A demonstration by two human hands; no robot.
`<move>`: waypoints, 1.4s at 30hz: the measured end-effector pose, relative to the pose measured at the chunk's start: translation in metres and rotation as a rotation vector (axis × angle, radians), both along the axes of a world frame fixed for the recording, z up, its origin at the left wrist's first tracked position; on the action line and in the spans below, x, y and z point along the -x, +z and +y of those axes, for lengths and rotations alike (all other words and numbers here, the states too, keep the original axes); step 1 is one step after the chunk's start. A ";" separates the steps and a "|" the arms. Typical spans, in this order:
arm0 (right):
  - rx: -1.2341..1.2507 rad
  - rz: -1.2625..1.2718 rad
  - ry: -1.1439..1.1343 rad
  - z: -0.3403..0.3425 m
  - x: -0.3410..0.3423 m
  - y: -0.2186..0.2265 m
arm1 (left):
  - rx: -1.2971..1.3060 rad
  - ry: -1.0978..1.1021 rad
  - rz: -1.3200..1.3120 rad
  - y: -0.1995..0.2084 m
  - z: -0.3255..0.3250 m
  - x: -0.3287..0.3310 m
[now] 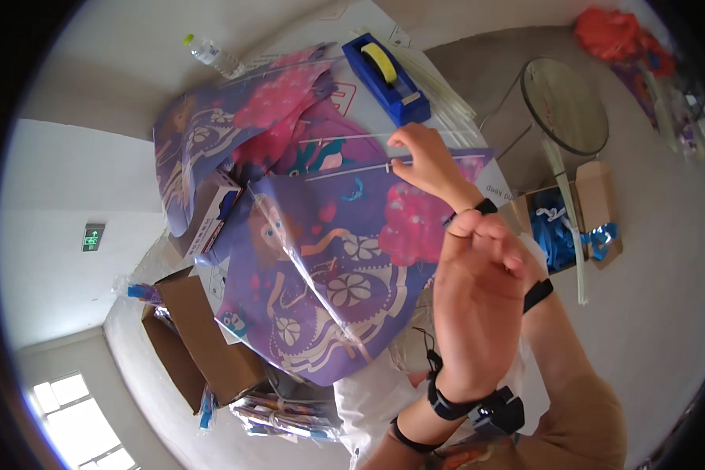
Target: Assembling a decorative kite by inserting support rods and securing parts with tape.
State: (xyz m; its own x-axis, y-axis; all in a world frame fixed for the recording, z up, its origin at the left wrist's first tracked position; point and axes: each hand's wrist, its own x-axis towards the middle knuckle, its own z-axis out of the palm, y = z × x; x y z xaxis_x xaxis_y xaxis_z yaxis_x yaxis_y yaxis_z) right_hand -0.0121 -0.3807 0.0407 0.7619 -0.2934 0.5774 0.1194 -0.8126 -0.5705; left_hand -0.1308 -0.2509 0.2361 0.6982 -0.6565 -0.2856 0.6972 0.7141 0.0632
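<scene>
A purple kite-like sheet (329, 266) printed with a cartoon figure and pink blossoms lies spread on the table, a thin white rod along its upper edge. Over its upper right part hovers my right hand (427, 160), thumb and forefinger apart, the thumb close to the rod. My left hand (478, 313) is nearer, its fingers curled in front of my right forearm, just below the black band (486, 206) on that wrist. Whether the fingers grip anything is hidden. Beyond my right hand stands a blue tape dispenser (399, 98) with a yellow roll (380, 63).
More printed sheets (266, 102) lie at the far left, near a water bottle (211, 55). Left stands an open cardboard box (211, 337). To the right are a round stool (564, 106) and a box with blue contents (552, 235). Thin pale rods (439, 86) lie beside the dispenser.
</scene>
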 end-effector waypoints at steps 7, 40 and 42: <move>-0.185 -0.240 -0.378 -0.083 -0.006 0.041 | 0.026 0.167 0.172 -0.054 -0.014 -0.061; -1.082 0.250 -0.329 0.060 0.258 0.132 | -0.369 -0.139 0.106 -0.140 -0.025 -0.101; -1.078 0.294 -0.377 0.072 0.284 0.140 | -0.359 -0.145 0.117 -0.143 -0.037 -0.098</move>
